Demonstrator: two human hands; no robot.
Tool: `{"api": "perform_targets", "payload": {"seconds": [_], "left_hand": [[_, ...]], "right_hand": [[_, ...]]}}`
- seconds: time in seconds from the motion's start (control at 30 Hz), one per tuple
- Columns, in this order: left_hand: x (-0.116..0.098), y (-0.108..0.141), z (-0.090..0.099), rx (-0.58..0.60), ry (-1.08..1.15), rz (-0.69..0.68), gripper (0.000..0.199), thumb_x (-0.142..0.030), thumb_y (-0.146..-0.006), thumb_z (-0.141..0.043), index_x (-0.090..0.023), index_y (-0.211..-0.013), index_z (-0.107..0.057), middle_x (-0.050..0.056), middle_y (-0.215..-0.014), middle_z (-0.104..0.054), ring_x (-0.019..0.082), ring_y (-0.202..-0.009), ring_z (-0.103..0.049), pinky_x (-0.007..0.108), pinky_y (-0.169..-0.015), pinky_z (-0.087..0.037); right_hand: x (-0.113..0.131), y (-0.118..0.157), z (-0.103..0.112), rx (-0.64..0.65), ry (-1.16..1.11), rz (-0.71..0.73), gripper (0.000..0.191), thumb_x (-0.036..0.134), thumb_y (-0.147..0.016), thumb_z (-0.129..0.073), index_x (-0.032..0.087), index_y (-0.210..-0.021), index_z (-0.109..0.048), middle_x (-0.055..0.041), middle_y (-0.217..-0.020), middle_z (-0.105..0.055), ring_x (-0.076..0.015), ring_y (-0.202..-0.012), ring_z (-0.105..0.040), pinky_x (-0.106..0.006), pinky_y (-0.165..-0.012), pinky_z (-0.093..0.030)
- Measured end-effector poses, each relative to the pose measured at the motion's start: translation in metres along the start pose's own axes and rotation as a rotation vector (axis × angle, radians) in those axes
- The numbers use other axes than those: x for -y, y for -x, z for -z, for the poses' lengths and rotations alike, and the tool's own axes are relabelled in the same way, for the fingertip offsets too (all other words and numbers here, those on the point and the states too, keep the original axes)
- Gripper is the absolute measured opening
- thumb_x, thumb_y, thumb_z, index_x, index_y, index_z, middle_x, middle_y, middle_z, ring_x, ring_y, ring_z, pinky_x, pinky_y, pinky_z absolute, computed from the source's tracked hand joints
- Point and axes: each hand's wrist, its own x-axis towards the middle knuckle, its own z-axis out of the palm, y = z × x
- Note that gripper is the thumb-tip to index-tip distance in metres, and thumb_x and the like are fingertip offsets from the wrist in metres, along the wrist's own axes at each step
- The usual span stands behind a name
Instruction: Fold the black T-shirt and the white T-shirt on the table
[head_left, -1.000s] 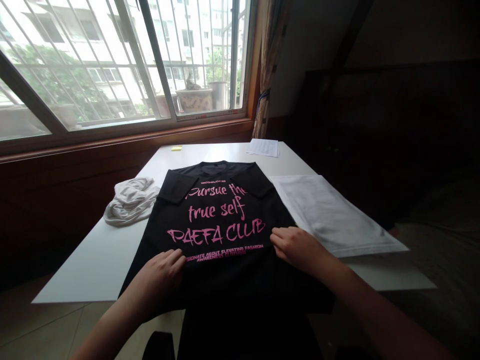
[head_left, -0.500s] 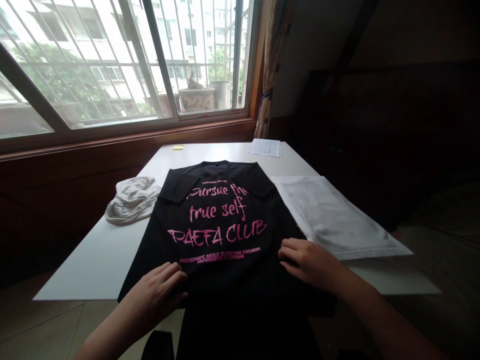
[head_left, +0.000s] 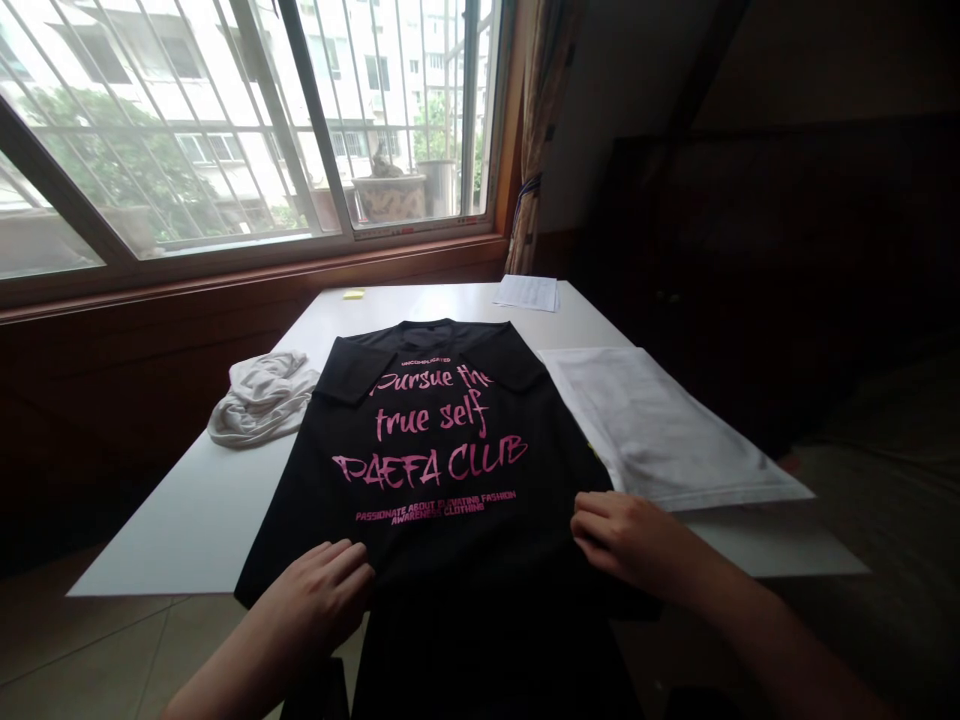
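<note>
A black T-shirt (head_left: 442, 450) with pink lettering lies front side up, its collar towards the far end and both short sleeves folded inward over the chest. My left hand (head_left: 324, 590) is closed on the cloth near the lower left, fingers curled and their tips out of sight. At the lower right, my right hand (head_left: 626, 535) pinches the shirt by its side, below the print. The shirt's hem hangs over the near table edge, dark and hard to make out.
The white table (head_left: 172, 530) also bears a crumpled white cloth (head_left: 262, 395) on the left and a flat white garment (head_left: 675, 430) on the right. Papers (head_left: 526, 292) and a yellow note (head_left: 353, 295) lie at the far end. Beyond is a barred window (head_left: 225, 130).
My left hand has moved slightly down towards the near edge, its fingers more curled. My right hand has shifted a little right and down. The T-shirt lies much as before.
</note>
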Motion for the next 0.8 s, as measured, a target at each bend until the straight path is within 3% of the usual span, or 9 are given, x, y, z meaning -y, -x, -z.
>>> {"api": "perform_targets", "payload": {"seconds": [0.2, 0.37, 0.5, 0.67, 0.8], "left_hand": [[-0.003, -0.004, 0.011, -0.072, 0.096, 0.017, 0.018, -0.004, -0.091, -0.049, -0.02, -0.09, -0.056, 0.002, -0.085, -0.06, 0.015, -0.069, -0.056, 0.026, -0.06, -0.045], [-0.008, -0.009, -0.003, 0.015, 0.026, 0.036, 0.017, -0.005, -0.087, -0.052, -0.02, -0.085, -0.058, 0.003, -0.082, -0.062, 0.016, -0.067, -0.058, 0.026, -0.061, -0.048], [-0.001, -0.003, -0.001, 0.018, 0.115, 0.068, 0.016, -0.01, -0.093, -0.049, -0.021, -0.088, -0.06, 0.003, -0.086, -0.064, 0.015, -0.07, -0.061, 0.025, -0.062, -0.05], [0.032, 0.04, 0.011, -0.062, 0.273, 0.223, 0.015, -0.03, -0.1, -0.055, -0.025, -0.108, -0.067, 0.004, -0.099, -0.069, 0.015, -0.08, -0.069, 0.021, -0.068, -0.057], [0.06, 0.089, 0.012, -0.113, 0.233, 0.339, 0.023, -0.042, -0.097, -0.062, -0.03, -0.114, -0.071, 0.004, -0.104, -0.071, 0.019, -0.089, -0.072, 0.023, -0.076, -0.06]], "right_hand": [[-0.007, 0.013, 0.011, -0.039, -0.059, -0.065, 0.014, 0.011, -0.09, -0.057, 0.02, -0.083, -0.065, -0.0023, -0.086, -0.062, -0.0163, -0.076, -0.061, -0.028, -0.07, -0.044], [-0.006, 0.013, 0.0, 0.028, -0.029, -0.117, 0.014, 0.01, -0.086, -0.059, 0.021, -0.081, -0.065, -0.0011, -0.086, -0.063, -0.0171, -0.074, -0.063, -0.029, -0.066, -0.043], [-0.007, 0.012, 0.003, 0.039, -0.092, -0.127, 0.015, 0.011, -0.088, -0.059, 0.022, -0.082, -0.066, -0.0012, -0.087, -0.064, -0.0167, -0.075, -0.064, -0.028, -0.067, -0.046], [-0.014, 0.033, 0.003, 0.053, -0.24, -0.144, 0.014, 0.016, -0.092, -0.059, 0.024, -0.094, -0.07, -0.0028, -0.095, -0.066, -0.017, -0.081, -0.066, -0.028, -0.074, -0.051], [-0.023, 0.061, -0.008, -0.049, -0.248, -0.211, 0.019, 0.019, -0.089, -0.062, 0.025, -0.104, -0.072, -0.0046, -0.103, -0.069, -0.0196, -0.089, -0.069, -0.029, -0.078, -0.054]]}}
